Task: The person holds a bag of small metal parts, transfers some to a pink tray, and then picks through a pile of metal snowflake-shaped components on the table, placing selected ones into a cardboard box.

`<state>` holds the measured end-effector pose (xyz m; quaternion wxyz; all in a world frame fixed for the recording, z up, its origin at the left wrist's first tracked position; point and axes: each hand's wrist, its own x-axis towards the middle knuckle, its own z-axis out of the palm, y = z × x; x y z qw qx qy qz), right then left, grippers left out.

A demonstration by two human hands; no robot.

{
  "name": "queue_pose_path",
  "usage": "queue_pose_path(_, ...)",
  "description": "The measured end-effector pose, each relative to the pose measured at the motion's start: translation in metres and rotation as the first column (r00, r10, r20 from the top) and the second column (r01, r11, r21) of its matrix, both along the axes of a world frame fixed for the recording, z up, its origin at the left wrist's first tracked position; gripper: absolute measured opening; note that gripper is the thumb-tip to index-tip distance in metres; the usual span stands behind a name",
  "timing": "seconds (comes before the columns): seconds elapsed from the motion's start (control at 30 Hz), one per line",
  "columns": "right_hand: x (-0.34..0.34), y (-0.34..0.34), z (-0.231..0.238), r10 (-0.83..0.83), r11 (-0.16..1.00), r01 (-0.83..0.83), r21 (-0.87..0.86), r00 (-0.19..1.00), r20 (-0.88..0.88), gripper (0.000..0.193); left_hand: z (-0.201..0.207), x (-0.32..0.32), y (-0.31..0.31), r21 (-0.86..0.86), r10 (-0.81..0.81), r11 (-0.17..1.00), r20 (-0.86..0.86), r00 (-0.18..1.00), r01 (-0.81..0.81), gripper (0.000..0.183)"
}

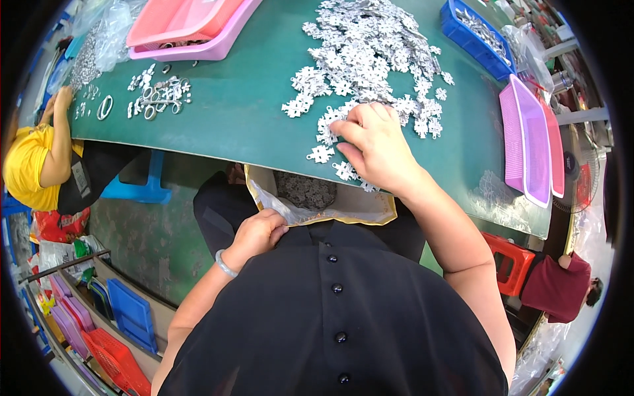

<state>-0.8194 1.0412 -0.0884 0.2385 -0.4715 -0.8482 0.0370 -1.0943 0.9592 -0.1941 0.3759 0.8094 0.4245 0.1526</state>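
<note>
A large heap of small silvery cross-shaped metal pieces [360,49] spreads over the green table, thinning out toward its near edge. My right hand [380,145] is over the near end of the heap, thumb and forefinger apart, with fingertips among the loose pieces. Nothing visible lies between those two fingers; the palm side is hidden. On my lap, just below the table edge, a sack [389,212] with a pale lining and yellow rim gapes wide. Inside it lies a mass of similar-looking, darker pieces [305,191]. My left hand [256,234] grips the sack's near left rim.
Pink trays [218,49] stand at the far left of the table [238,112], near scattered rings and small metal parts [158,98]. At the right are a blue basket [475,36] of parts and a purple basket [525,142]. A person in yellow [39,155] works at left.
</note>
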Motion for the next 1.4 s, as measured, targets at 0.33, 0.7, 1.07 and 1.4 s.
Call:
queue_pose_path(0.33,-0.002,0.003,-0.002,-0.045,0.999,0.045,-0.003,0.999,-0.013,0.022,0.000,0.001,0.000,0.000,0.006,1.000,-0.012,1.000,-0.006,0.008)
queue_pose_path(0.7,0.000,0.003,-0.002,-0.048,0.999,0.047,0.003,0.997,0.060,0.025,0.002,0.000,-0.001,-0.014,0.025,1.000,0.012,1.000,-0.024,0.008)
queue_pose_path(1.07,-0.004,-0.009,0.008,0.096,0.980,-0.079,-0.182,0.992,0.086,0.023,0.001,0.002,0.002,-0.026,0.010,1.000,0.010,1.000,-0.010,0.008)
queue_pose_path(1.4,0.008,0.013,0.002,-0.176,0.984,0.175,0.011,0.981,0.083,0.029,0.000,0.002,0.002,-0.011,0.009,1.000,0.017,1.000,-0.009,0.008)
